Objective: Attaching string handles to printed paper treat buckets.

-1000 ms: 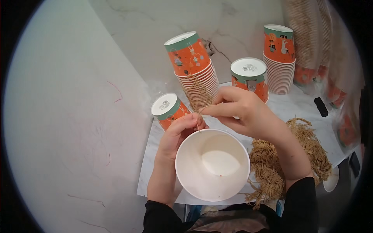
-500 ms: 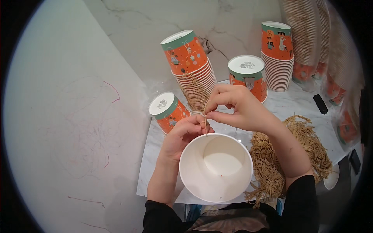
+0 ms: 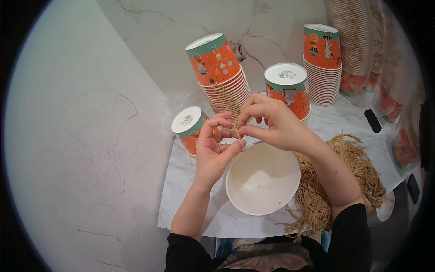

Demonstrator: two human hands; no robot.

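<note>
Together, the left hand [image 3: 214, 154] and right hand [image 3: 276, 124] pinch one cord [image 3: 239, 136] near one white-lined bucket [image 3: 267, 183].

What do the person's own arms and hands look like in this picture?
The left hand and right hand are bare, with no gloves, rings or watch visible. Plain black sleeves end near the elbows, leaving the forearms uncovered.

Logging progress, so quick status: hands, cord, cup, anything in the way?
Right hand pinching cord; left hand at it, grip unclear. Cup just below, mouth toward camera. Cord pile right of cup, nothing seen blocking hands.
</note>
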